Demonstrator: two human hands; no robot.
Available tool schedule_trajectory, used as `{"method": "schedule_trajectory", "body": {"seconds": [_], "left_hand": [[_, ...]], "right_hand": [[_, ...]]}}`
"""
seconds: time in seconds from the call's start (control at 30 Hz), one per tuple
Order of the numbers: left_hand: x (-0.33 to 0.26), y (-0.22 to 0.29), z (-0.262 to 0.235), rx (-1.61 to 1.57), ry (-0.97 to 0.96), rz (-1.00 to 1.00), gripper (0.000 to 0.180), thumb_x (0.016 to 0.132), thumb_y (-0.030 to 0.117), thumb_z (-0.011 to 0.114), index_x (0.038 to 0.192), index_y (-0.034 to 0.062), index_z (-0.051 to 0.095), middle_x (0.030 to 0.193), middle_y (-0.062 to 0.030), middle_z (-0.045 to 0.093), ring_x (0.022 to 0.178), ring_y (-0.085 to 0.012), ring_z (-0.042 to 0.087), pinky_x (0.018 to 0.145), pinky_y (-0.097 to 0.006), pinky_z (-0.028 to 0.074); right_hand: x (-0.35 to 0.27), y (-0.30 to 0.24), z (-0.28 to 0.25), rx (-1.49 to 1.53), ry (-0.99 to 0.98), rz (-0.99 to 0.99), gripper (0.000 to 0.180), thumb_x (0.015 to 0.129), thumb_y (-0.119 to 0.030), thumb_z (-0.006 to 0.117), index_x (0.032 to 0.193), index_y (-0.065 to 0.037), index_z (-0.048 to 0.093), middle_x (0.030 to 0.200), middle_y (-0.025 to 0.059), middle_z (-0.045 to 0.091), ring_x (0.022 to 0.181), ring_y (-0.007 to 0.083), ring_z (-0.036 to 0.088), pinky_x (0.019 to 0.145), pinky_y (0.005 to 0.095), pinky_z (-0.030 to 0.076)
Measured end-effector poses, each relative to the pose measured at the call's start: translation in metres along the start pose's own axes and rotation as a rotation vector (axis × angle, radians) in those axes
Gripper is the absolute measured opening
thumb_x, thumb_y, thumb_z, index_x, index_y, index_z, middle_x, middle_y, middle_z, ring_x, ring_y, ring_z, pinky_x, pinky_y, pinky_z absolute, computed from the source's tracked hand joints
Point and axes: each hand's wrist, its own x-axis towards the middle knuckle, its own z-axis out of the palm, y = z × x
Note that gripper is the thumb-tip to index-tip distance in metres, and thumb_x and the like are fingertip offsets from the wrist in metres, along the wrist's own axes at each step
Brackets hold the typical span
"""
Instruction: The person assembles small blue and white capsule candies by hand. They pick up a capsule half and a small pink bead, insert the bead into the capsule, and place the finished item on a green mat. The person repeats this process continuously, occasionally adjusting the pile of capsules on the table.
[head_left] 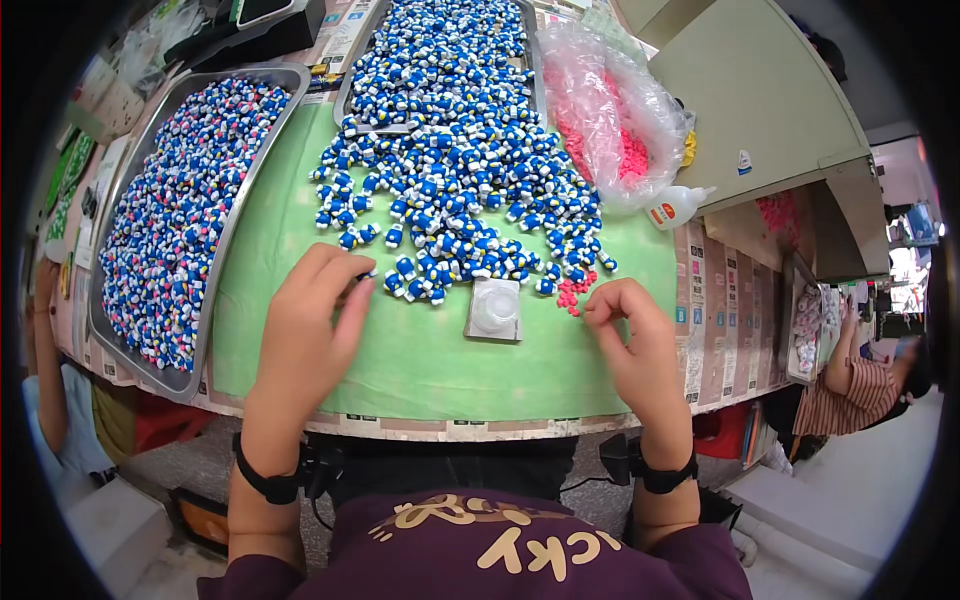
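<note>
My left hand (305, 335) is closed in a pinch over the green cloth (420, 375). A small blue-and-white figure (368, 275) shows at its fingertips, mostly hidden by them. My right hand (640, 340) has thumb and forefinger together beside a little group of pink pieces (572, 292). Whatever it may hold is too small to make out. Between the hands lies a small square white block with a round clear dish (494, 308) on it. Just beyond, a loose heap of blue-and-white figures (460, 215) spreads across the cloth.
A metal tray (205, 340) of figures with pink parts stands at the left. Another metal tray (541, 75) spills figures at the back. A plastic bag (650, 95) of pink pieces, a white squeeze bottle (678, 205) and a grey cabinet (765, 90) stand at the right. Other people sit nearby.
</note>
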Motion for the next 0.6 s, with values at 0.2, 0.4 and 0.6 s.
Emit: {"method": "schedule_trajectory", "body": {"seconds": [0.2, 0.4, 0.6], "left_hand": [[-0.016, -0.003, -0.015, -0.635, 0.170, -0.221, 0.015, 0.084, -0.008, 0.058, 0.096, -0.0045, 0.066, 0.097, -0.0086, 0.060, 0.080, -0.0135, 0.064, 0.068, -0.023, 0.053], [-0.017, 0.018, -0.021, -0.927, 0.009, -0.235, 0.017, 0.085, -0.008, 0.060, 0.100, -0.0047, 0.067, 0.104, -0.0100, 0.061, 0.089, -0.0136, 0.062, 0.071, -0.024, 0.054], [-0.013, 0.059, 0.007, -1.124, -0.277, -0.240, 0.010, 0.084, -0.006, 0.066, 0.094, -0.0043, 0.067, 0.102, -0.0115, 0.062, 0.087, -0.0149, 0.062, 0.074, -0.025, 0.051]], "right_hand": [[-0.002, 0.000, 0.013, -0.202, 0.053, -0.030, 0.017, 0.075, 0.010, 0.061, 0.083, 0.000, 0.051, 0.082, 0.0131, 0.058, 0.077, 0.0282, 0.061, 0.069, 0.0359, 0.047], [-0.006, -0.007, 0.018, -0.281, 0.092, -0.166, 0.016, 0.078, 0.008, 0.063, 0.083, -0.001, 0.050, 0.084, 0.0123, 0.060, 0.078, 0.0289, 0.060, 0.070, 0.0365, 0.047], [-0.010, -0.069, 0.025, 0.191, -0.025, -0.401, 0.023, 0.076, 0.010, 0.067, 0.085, -0.004, 0.052, 0.091, 0.0102, 0.062, 0.077, 0.0269, 0.058, 0.071, 0.0358, 0.046]]}}
